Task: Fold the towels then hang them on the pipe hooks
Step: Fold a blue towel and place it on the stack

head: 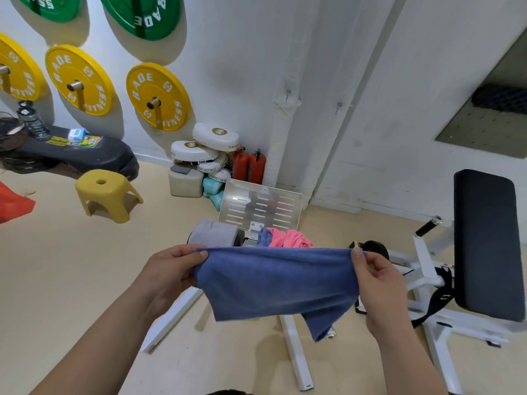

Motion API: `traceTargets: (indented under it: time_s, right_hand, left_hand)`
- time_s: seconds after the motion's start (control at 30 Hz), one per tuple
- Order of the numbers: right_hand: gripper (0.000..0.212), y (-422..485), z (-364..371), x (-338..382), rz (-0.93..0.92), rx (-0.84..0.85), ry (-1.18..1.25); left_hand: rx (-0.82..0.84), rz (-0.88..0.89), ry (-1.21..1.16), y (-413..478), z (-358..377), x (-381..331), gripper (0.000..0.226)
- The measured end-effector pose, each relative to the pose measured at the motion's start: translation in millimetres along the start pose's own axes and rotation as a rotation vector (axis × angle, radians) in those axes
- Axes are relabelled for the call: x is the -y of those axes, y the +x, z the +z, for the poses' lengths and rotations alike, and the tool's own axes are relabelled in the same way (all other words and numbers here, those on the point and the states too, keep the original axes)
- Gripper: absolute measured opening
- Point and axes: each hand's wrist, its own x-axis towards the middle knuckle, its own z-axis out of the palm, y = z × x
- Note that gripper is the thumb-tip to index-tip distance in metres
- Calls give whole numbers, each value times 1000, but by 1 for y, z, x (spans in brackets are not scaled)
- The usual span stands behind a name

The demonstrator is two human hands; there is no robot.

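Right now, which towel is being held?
The blue towel spread between the left hand and right hand, each pinching a top corner. The grey towel and pink towel lie behind it, untouched.

Plain blue, faintly heathered: front towel (pixel 273 280). Pink, some blue: heap (pixel 288 238) behind. Grey: cloth (pixel 214 232) on roller. Yellow, white lettering: plates (pixel 158 96). Green, white lettering: upper plates (pixel 142 12). Yellow: stool (pixel 107 192). Red: extinguishers (pixel 248 166). Black: bench pad (pixel 484 240). White: frame (pixel 296 352), wall (pixel 256 52). Beige: floor (pixel 71 266). Silver, rows of slots: footplate (pixel 261 208).
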Motion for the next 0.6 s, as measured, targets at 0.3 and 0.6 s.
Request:
traceTargets:
  time_s: [0.3, 0.6]
  right_hand:
    - [13, -32, 42, 12, 51, 227, 48]
    - [5, -74, 76, 15, 14, 391, -22]
  left_hand:
    - [34, 4, -99, -50, 71, -3, 10]
    - [-10, 198, 20, -79, 89, 20, 24]
